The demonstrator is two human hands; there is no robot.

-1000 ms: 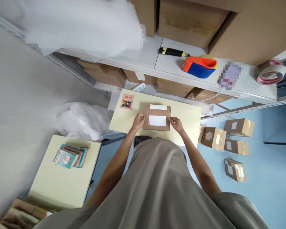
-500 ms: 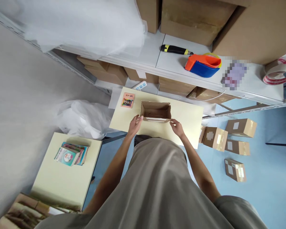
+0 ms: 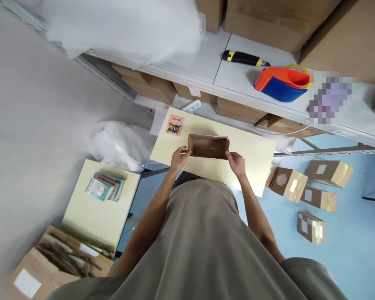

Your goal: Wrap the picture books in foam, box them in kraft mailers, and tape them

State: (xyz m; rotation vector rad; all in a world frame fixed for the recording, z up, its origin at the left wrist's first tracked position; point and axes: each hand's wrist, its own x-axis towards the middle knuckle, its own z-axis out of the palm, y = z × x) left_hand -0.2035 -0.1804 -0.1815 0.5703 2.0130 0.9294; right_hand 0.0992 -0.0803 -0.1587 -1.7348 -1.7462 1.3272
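An open cardboard box (image 3: 208, 147) rests on the cream tabletop (image 3: 253, 162) with its inside facing up; a thin slit shows on its bottom. At its left end, my left hand (image 3: 179, 159) pinches the front corner between thumb and fingers. My right hand (image 3: 237, 163) grips the opposite front corner, thumb on the rim. A pink booklet (image 3: 175, 125) with a dark, colourful picture lies on the tabletop, beyond my left hand.
Above the tabletop, a shelf (image 3: 203, 68) holds a black-and-yellow utility knife (image 3: 243, 58), an orange-and-blue tape dispenser (image 3: 283, 84) and large boxes. A side table (image 3: 87, 221) at left carries stacked books (image 3: 104, 186). Several taped boxes (image 3: 328, 173) stand on the floor at right.
The box's front flap, upright before, no longer shows along the near edge. Both hands have closed more firmly on the box's front corners. The whole view has shifted slightly.
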